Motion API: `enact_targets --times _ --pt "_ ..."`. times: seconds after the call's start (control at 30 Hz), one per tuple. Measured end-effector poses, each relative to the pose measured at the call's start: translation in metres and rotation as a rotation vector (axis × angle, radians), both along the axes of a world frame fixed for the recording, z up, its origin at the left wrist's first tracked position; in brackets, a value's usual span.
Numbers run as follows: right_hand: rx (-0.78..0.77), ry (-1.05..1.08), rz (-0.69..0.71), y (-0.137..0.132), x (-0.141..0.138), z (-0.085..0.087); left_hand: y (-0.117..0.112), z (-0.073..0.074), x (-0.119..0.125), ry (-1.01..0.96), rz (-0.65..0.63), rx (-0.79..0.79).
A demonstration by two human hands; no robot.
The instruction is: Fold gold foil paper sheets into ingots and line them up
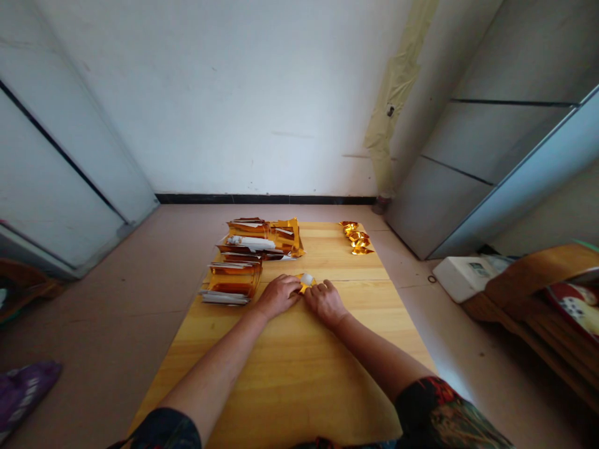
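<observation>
In the middle of the wooden table [299,355], both hands meet at a small piece of gold foil paper [307,289] with a white patch [307,279] on its upper side. My left hand [281,295] has its fingers closed on the left edge of the foil paper. Curled over the near right edge, my right hand [325,302] pinches it too. The fingers hide much of the piece. Just left of my left hand stand stacks of gold foil paper [236,271] with white edges, and another stack [285,240] lies farther back.
Several folded gold foil pieces [356,238] sit in a row at the table's far right corner. Beyond the table is a white wall [262,106]. To the right are a grey cabinet [435,193], a white box [465,277] and a wooden seat [524,299]. A purple bag [28,393] lies at lower left.
</observation>
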State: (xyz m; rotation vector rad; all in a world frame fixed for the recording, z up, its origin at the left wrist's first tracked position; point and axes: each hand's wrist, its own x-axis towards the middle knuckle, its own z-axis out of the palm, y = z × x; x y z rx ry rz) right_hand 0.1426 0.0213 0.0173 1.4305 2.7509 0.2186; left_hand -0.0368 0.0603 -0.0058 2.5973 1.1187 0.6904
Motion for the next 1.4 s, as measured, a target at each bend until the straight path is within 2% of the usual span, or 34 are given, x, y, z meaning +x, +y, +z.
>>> enact_targets --times 0.13,0.3,0.47,0.63,0.77,0.87,1.17,1.4 --pt "0.07 0.101 -0.098 -0.002 0.006 -0.011 -0.001 -0.007 0.002 -0.059 -0.004 0.068" --pt "0.162 0.205 -0.172 -0.005 0.012 -0.015 -0.006 -0.009 0.006 -0.06 0.007 0.13" --pt "0.162 0.228 -0.189 -0.006 0.017 -0.016 -0.011 -0.009 0.011 -0.016 0.062 0.179" --pt "0.166 0.313 -0.259 -0.005 0.02 -0.023 -0.012 -0.01 0.012 -0.058 0.054 0.19" --pt "0.143 0.366 -0.372 -0.001 0.02 -0.025 -0.01 -0.009 0.012 -0.091 0.095 0.151" --pt "0.103 0.369 -0.396 0.001 0.021 -0.022 -0.008 -0.007 0.013 -0.13 0.151 0.076" --pt "-0.084 0.418 -0.51 0.004 0.024 0.0 -0.003 0.0 0.021 -0.185 0.335 -0.167" --pt "-0.1 0.42 -0.544 0.008 0.025 0.001 -0.001 0.0 0.023 -0.173 0.359 -0.187"
